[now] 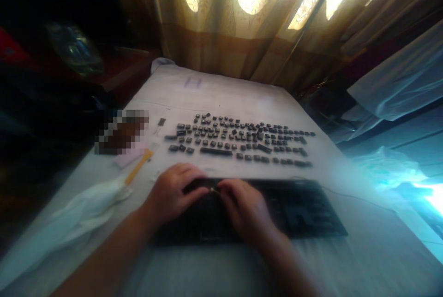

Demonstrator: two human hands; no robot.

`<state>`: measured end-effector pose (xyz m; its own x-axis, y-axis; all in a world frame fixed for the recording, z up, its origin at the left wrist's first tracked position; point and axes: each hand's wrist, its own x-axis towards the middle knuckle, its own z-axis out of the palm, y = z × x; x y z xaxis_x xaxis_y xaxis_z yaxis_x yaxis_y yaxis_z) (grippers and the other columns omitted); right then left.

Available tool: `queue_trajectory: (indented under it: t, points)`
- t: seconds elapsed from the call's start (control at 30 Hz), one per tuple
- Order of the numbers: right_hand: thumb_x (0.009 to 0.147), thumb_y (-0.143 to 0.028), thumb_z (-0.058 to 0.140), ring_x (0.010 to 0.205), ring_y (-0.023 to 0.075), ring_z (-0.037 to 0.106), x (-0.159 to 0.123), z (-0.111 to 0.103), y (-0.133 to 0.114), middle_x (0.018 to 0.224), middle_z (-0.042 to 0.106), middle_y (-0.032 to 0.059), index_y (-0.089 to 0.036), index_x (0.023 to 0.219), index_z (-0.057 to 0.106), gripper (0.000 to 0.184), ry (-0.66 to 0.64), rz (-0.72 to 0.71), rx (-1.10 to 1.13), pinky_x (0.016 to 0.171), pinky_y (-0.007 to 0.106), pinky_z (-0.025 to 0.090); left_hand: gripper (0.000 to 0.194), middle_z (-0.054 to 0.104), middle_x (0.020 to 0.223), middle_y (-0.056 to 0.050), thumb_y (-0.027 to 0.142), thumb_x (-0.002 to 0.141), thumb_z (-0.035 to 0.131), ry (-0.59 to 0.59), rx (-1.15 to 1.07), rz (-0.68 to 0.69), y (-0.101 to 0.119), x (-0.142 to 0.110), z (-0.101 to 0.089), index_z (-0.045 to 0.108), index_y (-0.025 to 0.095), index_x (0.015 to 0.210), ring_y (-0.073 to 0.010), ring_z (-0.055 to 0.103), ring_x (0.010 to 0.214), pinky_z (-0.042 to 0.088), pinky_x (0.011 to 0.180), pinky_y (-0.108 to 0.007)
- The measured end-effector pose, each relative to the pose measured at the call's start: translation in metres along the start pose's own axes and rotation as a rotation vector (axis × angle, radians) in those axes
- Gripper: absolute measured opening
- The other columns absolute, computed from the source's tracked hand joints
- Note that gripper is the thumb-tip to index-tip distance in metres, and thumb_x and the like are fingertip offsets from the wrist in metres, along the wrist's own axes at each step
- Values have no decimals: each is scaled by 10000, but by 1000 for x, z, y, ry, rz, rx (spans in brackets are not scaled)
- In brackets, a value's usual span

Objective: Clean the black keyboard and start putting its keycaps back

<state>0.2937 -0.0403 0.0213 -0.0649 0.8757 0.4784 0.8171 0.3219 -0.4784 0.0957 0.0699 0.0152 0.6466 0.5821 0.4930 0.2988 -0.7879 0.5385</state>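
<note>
A black keyboard base lies on the white-covered table in front of me. My left hand rests on its left end with fingers curled over the edge. My right hand is on the base beside it, fingertips pinched toward the left hand. Between the two hands shows a tiny light-coloured thing that I cannot make out. Beyond the base, several loose black keycaps lie laid out in rows on the cloth.
A white cloth or glove lies at the left, with a yellow-orange stick-like tool beside it. A pixelated patch sits left of the keycaps. A thin cable runs right from the keyboard. Curtains hang behind the table.
</note>
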Motion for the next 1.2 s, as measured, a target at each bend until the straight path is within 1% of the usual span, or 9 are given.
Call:
queue_trajectory:
  t: [0.13,0.37,0.53,0.7,0.83,0.97,1.03,1.13,1.2]
  points:
    - [938,-134,504,735,175,689,-1,0,-8,859,722,55,-195,1010,620,150,11,17,24,676,263,541,191,739,960,-56,375,905,678,-45,-9,34,9,-1,5,709,225,1020,-209,684,887,534,806,-350]
    - [939,-144,514,740,165,678,0,-3,-17,839,698,42,-203,952,627,129,18,40,112,676,253,543,139,726,813,-28,293,946,613,-47,-47,96,14,1,3,705,218,874,-179,666,769,501,728,-317]
    - [870,-194,636,684,145,664,-2,-11,-19,831,714,22,-211,945,673,85,-15,231,325,627,238,551,135,721,801,-28,264,927,619,-45,-203,-1,17,3,-2,698,214,830,-166,672,765,527,736,-295]
    - [853,-261,684,608,143,675,-8,1,-21,695,719,-3,-219,850,726,59,159,421,592,571,232,562,136,712,770,-23,251,906,635,-27,-377,-104,20,5,-7,685,199,790,-155,667,722,536,686,-271]
    - [855,-413,722,594,161,703,-9,19,-27,711,746,12,-231,890,750,187,269,505,773,548,256,595,175,702,742,-23,293,905,627,-55,-456,-192,22,6,-9,688,200,770,-159,659,687,533,643,-269]
    - [887,-350,691,647,168,721,-1,17,-30,779,765,31,-228,904,766,144,260,433,734,604,280,619,194,714,760,-35,313,911,615,-96,-458,-182,20,6,-10,703,201,779,-170,672,714,548,682,-288]
    - [888,-278,681,687,171,725,4,10,-27,822,772,36,-228,901,767,100,246,375,654,663,297,625,166,736,824,-39,342,904,630,-113,-400,-176,16,4,-10,726,212,865,-181,687,765,556,721,-302]
    - [889,-194,659,713,168,725,9,1,-20,838,773,27,-233,908,759,109,204,326,531,707,298,620,280,751,943,-42,424,865,678,-73,-247,-212,8,2,-13,715,239,1072,-204,699,855,564,776,-328]
    - [890,-158,645,753,168,727,10,-1,-14,843,768,26,-230,901,750,128,169,260,454,724,285,614,323,752,963,-42,452,874,655,-9,-167,-248,3,1,-16,701,241,1114,-207,699,871,567,774,-326]
